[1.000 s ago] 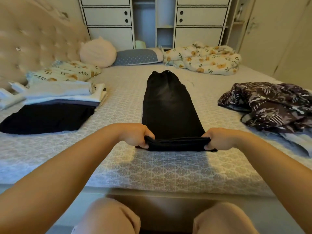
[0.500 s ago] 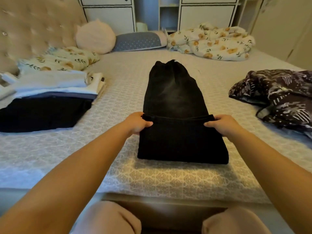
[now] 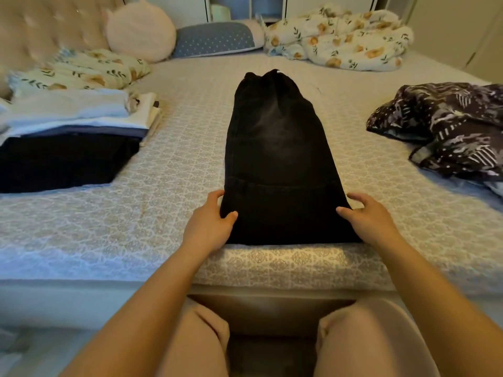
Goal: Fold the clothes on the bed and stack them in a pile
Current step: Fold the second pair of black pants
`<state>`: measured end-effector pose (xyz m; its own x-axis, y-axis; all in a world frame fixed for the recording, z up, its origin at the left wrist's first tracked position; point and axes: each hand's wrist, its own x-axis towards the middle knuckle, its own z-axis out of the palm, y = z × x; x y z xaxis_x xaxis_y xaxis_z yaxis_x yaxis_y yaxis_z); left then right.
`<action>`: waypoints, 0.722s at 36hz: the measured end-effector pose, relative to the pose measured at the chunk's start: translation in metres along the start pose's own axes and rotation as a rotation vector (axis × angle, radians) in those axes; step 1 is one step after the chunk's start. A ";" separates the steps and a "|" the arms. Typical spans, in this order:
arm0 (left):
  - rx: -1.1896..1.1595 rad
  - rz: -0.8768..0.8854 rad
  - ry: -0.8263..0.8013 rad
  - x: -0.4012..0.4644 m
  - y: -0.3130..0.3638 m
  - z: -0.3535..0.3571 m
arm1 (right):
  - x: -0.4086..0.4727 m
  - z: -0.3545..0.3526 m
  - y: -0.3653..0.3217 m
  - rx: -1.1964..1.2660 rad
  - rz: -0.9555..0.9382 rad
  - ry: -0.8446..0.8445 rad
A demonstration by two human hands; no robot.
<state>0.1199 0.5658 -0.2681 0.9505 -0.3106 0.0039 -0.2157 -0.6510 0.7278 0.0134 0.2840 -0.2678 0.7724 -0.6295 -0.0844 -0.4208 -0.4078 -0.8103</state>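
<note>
The bed [image 3: 174, 164] is carrying everything here, and down its middle the black trousers [image 3: 275, 148] are lying lengthwise, waistband far from the person and the near end now sitting doubled over itself. A second ago both hands were pinching the hem at the near edge; since then that end has been carried forward and laid down, so a fold line is now crossing the cloth just beyond the fingers. I judge the first fold of this garment done, with at least one more needed before it joins the folded pile [image 3: 68, 131] waiting at the left by the headboard. A patterned dark garment [image 3: 446, 129] is lying crumpled on the right, apparently still to be folded. The left hand [image 3: 211, 220] is resting against the left side of the folded part, thumb lying on the cloth, fingers loosely curved along its edge. The right hand [image 3: 366, 214] is mirroring it on the right side. Neither grip is closing on anything: both are relaxed and open, merely touching the fabric.
</note>
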 end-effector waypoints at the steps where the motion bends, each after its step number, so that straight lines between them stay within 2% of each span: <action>1: 0.043 0.023 0.026 -0.002 0.000 0.001 | -0.003 0.002 0.002 0.001 -0.030 0.036; 4: 0.132 0.013 0.063 -0.008 -0.007 0.003 | -0.010 0.004 0.008 -0.056 -0.101 0.115; 8: 0.206 -0.020 0.166 -0.020 -0.018 0.003 | -0.013 0.003 0.004 -0.132 -0.065 0.148; 10: 0.280 0.016 0.199 -0.022 -0.013 0.001 | -0.017 0.002 -0.003 -0.278 -0.110 0.214; 13: 0.312 0.195 0.333 -0.024 0.004 0.003 | -0.027 0.009 -0.014 -0.508 -0.382 0.352; 15: 0.328 0.403 0.351 -0.020 0.022 0.011 | -0.032 0.020 -0.027 -0.599 -0.603 0.320; 17: 0.480 0.506 0.189 -0.011 0.037 0.027 | -0.032 0.034 -0.036 -0.692 -0.707 0.137; 20: 0.709 0.376 -0.137 0.001 0.032 0.048 | -0.021 0.046 -0.023 -0.810 -0.563 -0.162; 22: 0.678 0.291 -0.225 0.011 0.020 0.048 | -0.007 0.040 -0.010 -0.844 -0.450 -0.238; 26: 0.644 0.304 -0.283 0.020 0.010 0.036 | 0.014 0.019 0.004 -0.851 -0.362 -0.287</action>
<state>0.1288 0.5279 -0.2858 0.7539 -0.6495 -0.0993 -0.6284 -0.7569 0.1796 0.0312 0.2864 -0.2834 0.9621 -0.2326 -0.1422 -0.2515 -0.9587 -0.1330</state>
